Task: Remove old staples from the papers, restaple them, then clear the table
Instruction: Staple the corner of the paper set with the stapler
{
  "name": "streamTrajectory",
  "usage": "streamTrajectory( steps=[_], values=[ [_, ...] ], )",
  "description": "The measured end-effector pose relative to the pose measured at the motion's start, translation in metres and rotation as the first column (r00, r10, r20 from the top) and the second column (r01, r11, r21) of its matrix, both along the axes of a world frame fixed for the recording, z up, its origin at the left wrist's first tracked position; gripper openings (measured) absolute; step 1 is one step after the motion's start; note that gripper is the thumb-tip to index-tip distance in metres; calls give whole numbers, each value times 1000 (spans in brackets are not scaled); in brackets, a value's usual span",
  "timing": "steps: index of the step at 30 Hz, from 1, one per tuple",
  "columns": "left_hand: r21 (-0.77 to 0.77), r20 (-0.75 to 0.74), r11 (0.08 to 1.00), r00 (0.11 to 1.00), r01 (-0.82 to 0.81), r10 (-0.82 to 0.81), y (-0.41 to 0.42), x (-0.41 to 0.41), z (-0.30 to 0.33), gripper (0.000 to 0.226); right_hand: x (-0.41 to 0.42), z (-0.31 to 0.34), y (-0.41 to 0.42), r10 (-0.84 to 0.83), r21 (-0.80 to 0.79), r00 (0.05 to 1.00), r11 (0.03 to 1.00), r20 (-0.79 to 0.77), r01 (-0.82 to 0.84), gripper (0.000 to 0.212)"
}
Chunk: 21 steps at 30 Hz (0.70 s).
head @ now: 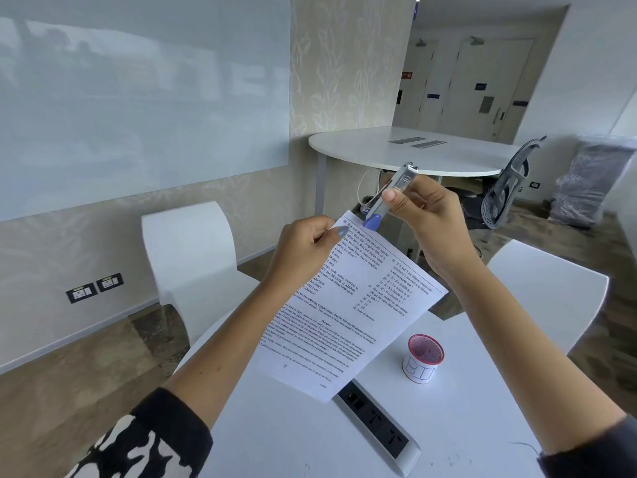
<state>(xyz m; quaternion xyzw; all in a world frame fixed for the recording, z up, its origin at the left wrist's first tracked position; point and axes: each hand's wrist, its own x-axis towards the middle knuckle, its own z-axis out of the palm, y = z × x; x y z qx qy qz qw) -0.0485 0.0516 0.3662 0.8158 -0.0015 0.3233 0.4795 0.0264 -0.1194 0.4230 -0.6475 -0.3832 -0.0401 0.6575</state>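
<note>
Both hands are raised above the near table, close together but not touching. The left hand point(303, 248) pinches the top left edge of the papers point(348, 312) between thumb and fingers, holding the printed sheets up in the air so that they slope down toward the table. The right hand point(427, 222) is closed around a stapler point(389, 194), a metal one with a blue end, gripping it between thumb and fingers. The stapler's blue end meets the top corner of the papers just beside the left thumb; whether its mouth actually clamps the sheets is hard to tell from this angle. Below the papers, the white table point(293, 436) carries a power socket strip point(377, 429) set into its surface, and the lower corner of the papers hangs over the far end of that strip. To the right of the strip stands a small cup point(424, 360) with a red mesh rim and a white label with handwritten letters. Two white chairs point(193, 257) stand at the far side of the table, one on the left and one on the right.
</note>
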Motion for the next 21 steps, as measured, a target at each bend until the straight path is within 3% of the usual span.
streamTrajectory(
  steps=[3,6,9,14,21],
  values=[
    [1,-2,1000,1000,22,-22,0,2,0,24,5,-1,2,-25,-83,1000,996,8,25,43],
    [46,-27,999,999,21,-20,-1,4,2,26,7,-1,4,38,-88,999,995,-24,-40,46],
    [89,-55,996,998,29,-24,-4,5,5,17,8,1,6,78,-117,996,990,-35,-82,40],
    [102,-71,994,997,29,-22,-6,6,5,27,15,5,9,64,-233,997,970,-39,-71,15],
    [143,-104,987,993,75,-61,-3,9,5,25,22,3,13,69,-329,997,941,-39,-78,16]
  ],
)
